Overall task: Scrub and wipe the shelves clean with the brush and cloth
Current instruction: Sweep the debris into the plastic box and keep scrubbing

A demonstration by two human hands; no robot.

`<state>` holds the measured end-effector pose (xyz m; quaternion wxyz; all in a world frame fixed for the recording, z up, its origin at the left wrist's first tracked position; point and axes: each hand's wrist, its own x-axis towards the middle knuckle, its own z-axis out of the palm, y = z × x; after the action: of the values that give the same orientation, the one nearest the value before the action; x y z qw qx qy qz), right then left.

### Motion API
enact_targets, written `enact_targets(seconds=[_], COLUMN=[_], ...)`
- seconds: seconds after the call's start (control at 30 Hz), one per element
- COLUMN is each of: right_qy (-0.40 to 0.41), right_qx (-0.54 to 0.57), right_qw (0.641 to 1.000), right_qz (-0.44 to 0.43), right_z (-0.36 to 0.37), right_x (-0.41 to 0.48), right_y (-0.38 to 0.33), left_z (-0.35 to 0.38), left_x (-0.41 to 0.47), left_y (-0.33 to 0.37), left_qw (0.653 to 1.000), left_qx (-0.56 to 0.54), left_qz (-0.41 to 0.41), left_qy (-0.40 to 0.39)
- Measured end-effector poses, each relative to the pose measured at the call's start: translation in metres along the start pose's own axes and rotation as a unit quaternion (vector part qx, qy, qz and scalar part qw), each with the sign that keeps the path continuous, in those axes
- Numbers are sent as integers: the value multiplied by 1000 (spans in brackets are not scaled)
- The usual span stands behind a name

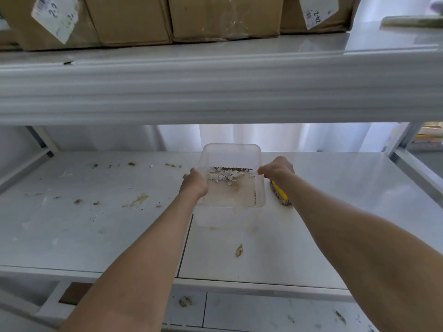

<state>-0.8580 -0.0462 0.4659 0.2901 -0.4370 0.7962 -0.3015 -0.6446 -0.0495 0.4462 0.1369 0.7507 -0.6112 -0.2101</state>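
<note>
1. Both hands were on a translucent plastic tub (230, 152) at the middle of the shelf (96, 224). The left hand (194, 182) gripped its left rim with fingers curled over the edge. The right hand (276, 167) pinched the right rim between thumb and fingertips.
2. The tub held white flakes and a line of brown grit (225, 174) gathered across its floor. It looked tilted, but whether its near edge rested on the shelf could not be told.
3. The brush (280, 194), yellow-backed, lay on the shelf just right of the tub, partly hidden under the right forearm, and neither hand held it. No cloth was in view.
4. Judged from this, the step in hand was handling the tub of collected debris, either shifting it aside or clearing it off the shelf, not scrubbing itself.
5. Much of the work looked undone. Brown smears and specks (137, 200) spread over the left half of the shelf, one mark (239, 250) lay nearer, in front of the tub, and the lower shelf (263, 312) was spotted too.
6. The next move called for keeping the tub level enough that the loose flakes did not spill back, and setting it somewhere clear of the dirty patches. The right hand would then be free to take up the brush beside it.
7. Cardboard boxes (215, 17) stood on the upper shelf (215, 87), whose front edge hung low, so any lift of the tub had to stay under it.
</note>
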Motion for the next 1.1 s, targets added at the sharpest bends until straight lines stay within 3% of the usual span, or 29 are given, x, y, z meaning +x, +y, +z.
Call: enact_targets(seconds=[0.07, 0.13, 0.17, 0.23, 0.33, 0.4, 0.57, 0.77, 1.1], right_qy=[3, 0, -8, -34, -91, -119, -135, -127, -194], right_qx=[-3, 13, 33, 93, 137, 127, 150, 227, 160], right_qw=[1000, 1000, 999, 995, 986, 985, 979, 965, 968], right_qz=[2, 3, 1, -4, -8, -11, 5, 12, 21], right_z=[1, 1, 1, 0, -5, -9, -15, -14, -26], right_x=[-1, 0, 1, 1, -3, -6, -5, -4, -5], right_y=[0, -1, -1, -2, -5, -7, -2, 3, -4], left_z=[5, 5, 4, 4, 12, 18, 28, 31, 30], left_x=[-1, 0, 0, -2, -11, -13, -13, -14, -15], left_y=[1, 10, 19, 39, 65, 73, 82, 85, 86], left_qw=[994, 975, 972, 974, 946, 922, 892, 896, 910], left_qx=[29, 20, -16, -120, -286, -353, -434, -430, -400], left_qz=[43, 141, 175, 185, 119, 88, 54, 25, 6], left_qy=[98, 171, 157, 59, -100, -136, -119, -112, -111])
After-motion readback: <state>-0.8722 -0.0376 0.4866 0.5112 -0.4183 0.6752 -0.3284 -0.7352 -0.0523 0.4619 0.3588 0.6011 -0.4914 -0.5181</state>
